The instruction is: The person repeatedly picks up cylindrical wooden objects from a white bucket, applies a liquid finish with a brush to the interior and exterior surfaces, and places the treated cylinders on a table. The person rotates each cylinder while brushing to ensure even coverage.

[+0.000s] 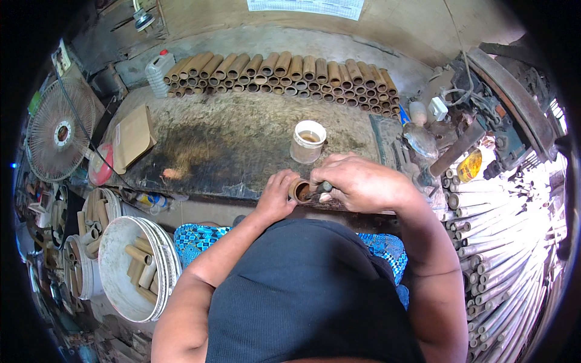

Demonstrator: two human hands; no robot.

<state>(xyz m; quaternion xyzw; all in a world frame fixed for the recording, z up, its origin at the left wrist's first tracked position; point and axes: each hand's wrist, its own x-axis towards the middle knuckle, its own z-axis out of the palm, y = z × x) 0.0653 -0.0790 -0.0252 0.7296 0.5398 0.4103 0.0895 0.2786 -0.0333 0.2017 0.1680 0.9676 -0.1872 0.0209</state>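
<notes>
At the table's near edge, my left hand (278,195) is closed round a short bamboo tube (293,189), its open end turned to the right. My right hand (357,180) grips a small dark-handled tool (325,187). The tool's thin end reaches to the tube's mouth; its tip cannot be made out. Just beyond both hands stands a white plastic tub (308,151) with some brownish liquid inside.
Cut bamboo tubes (296,68) lie stacked along the back of the worn wooden table (236,133). A brown envelope (132,139) and a fan (62,133) are at left. White buckets (115,284) hold tube pieces. Long bamboo poles (502,266) and a vice-like metal tool (511,145) are at right.
</notes>
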